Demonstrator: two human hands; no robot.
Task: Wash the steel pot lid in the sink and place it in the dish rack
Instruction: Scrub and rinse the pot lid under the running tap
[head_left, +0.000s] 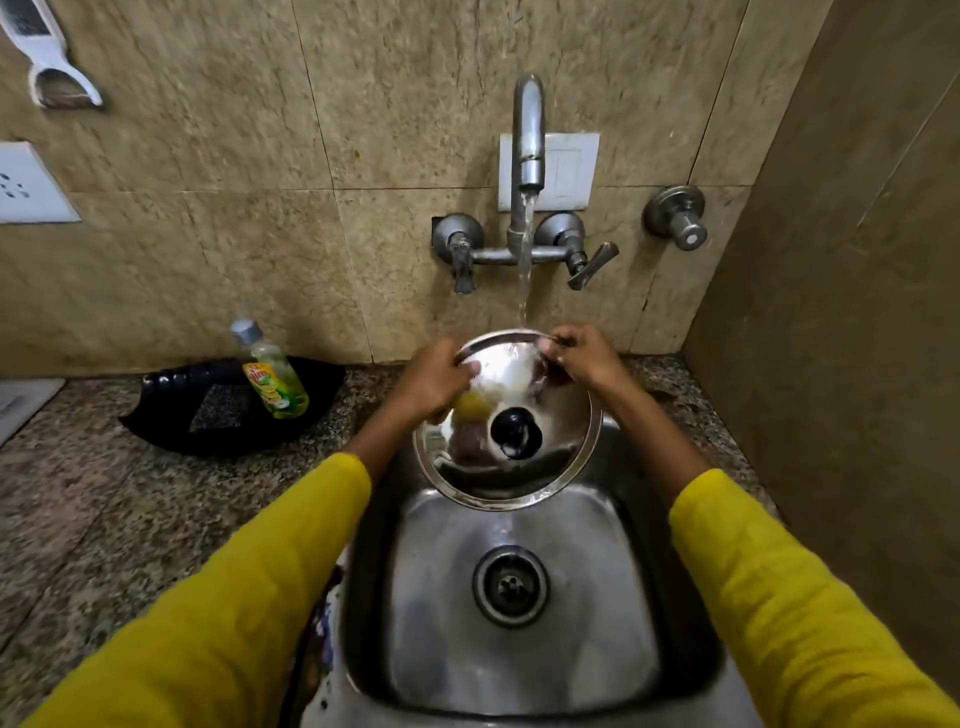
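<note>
A round steel pot lid (561, 452) with a black knob (515, 434) is held tilted over the steel sink (519, 639), its top facing me. Water from the tap (529, 135) runs onto its upper rim. My left hand (431, 376) grips the lid's upper left edge. My right hand (584, 356) pinches the upper right rim. Soap foam and yellow reflections show on the lid's surface. No dish rack is in view.
A green dish soap bottle (272, 374) stands in a black tray (228, 415) on the granite counter (104, 509), left of the sink. Two tap handles (582, 260) and a separate valve (678, 218) are on the tiled wall. A brown wall stands at the right.
</note>
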